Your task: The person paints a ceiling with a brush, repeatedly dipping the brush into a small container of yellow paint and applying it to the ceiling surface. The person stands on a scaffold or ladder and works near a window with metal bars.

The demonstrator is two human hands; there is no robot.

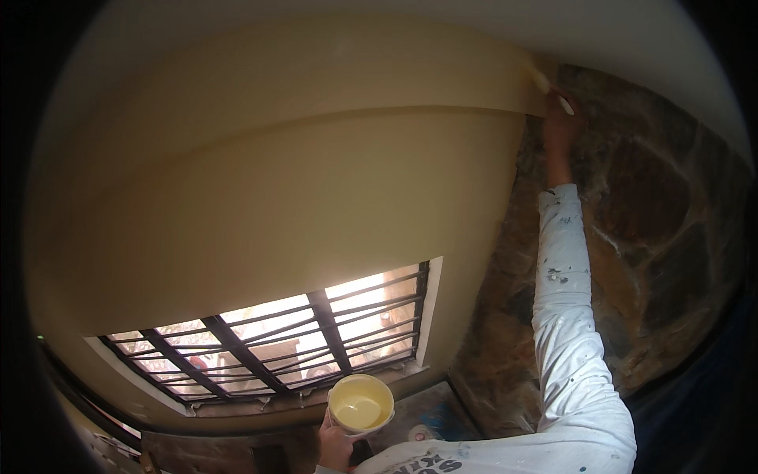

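My right arm, in a paint-spotted white sleeve, reaches up to the top right. My right hand [562, 122] is closed round a paintbrush [566, 105] with a pale handle. Its light bristles are at the end of the yellow-beige wall band [442, 71], where that meets the stone wall [643, 189]; whether they touch is hard to tell. Low in the middle, my left hand [335, 444] grips a small round bucket [362, 404] by its side. Pale yellow paint lies inside it.
A barred window [276, 344] with a white frame and bright daylight sits in the beige wall [339, 197], just behind the bucket. The pale ceiling [624, 39] curves overhead. Below the window runs a dark surface [426, 407] with blue smears and a small round object.
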